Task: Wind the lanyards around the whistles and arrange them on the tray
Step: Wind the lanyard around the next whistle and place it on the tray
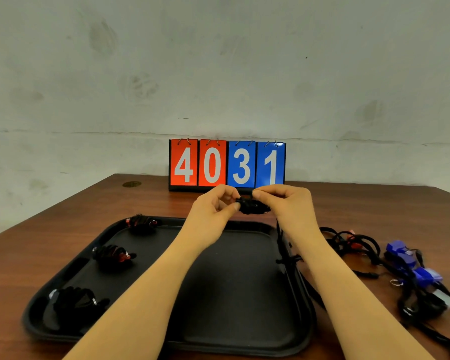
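Above the far edge of the black tray (234, 287), my left hand (216, 203) and my right hand (283, 201) both pinch a whistle wrapped in black lanyard (252, 206). A loose end of its black cord (283, 245) hangs down under my right wrist to the tray's right rim. Three wound whistles lie along the tray's left side: one at the back (142, 223), one in the middle (113, 255), one at the front (74, 302).
On the brown table right of the tray lies a tangle of unwound lanyards with red whistles (353, 242) and blue whistles (411, 261). A flip scoreboard (226, 165) reading 4031 stands at the back against the wall.
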